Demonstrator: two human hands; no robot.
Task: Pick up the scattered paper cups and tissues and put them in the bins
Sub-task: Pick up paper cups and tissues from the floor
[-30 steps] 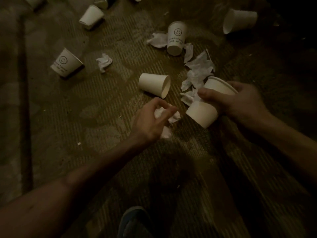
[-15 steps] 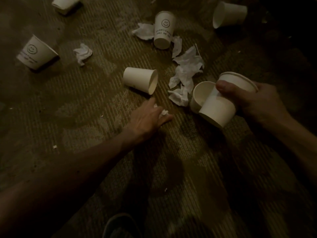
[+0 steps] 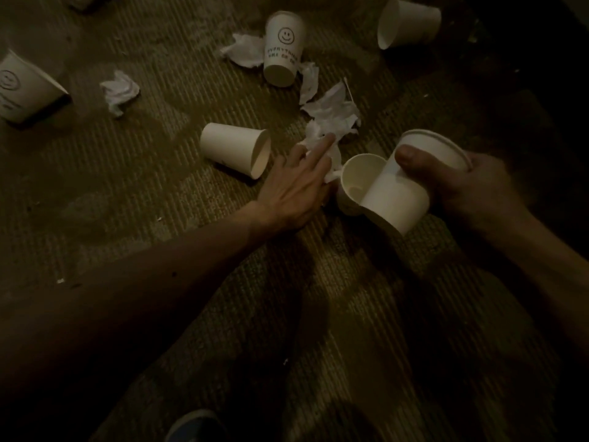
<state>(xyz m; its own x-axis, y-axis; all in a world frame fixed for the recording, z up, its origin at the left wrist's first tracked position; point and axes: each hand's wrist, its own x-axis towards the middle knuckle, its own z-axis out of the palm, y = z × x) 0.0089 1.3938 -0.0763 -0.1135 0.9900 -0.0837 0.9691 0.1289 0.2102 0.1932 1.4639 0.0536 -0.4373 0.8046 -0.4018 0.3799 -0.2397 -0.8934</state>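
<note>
Reaching across the dim carpet point(image 3: 134, 199), our left hand point(image 3: 293, 189) lies low with its fingers point(image 3: 323, 145) spread open over a crumpled tissue point(image 3: 334, 118), touching its near edge. Our right hand point(image 3: 471, 189) grips a paper cup point(image 3: 401, 196), thumb on the wall, mouth tilted up and away; it looks like a stack, though the dimness makes that hard to tell. Just beside it an open cup point(image 3: 357, 178) sits partly behind its base, mouth facing us. A plain cup point(image 3: 234, 148) lies on its side just left of our left hand. Farther off, a smiley cup point(image 3: 283, 49) lies with tissue scraps point(image 3: 243, 52) on both sides. Another printed cup point(image 3: 24, 87) lies at the far left, a tissue ball point(image 3: 119, 90) near it, and one more cup point(image 3: 409, 23) lies at the top right.
</note>
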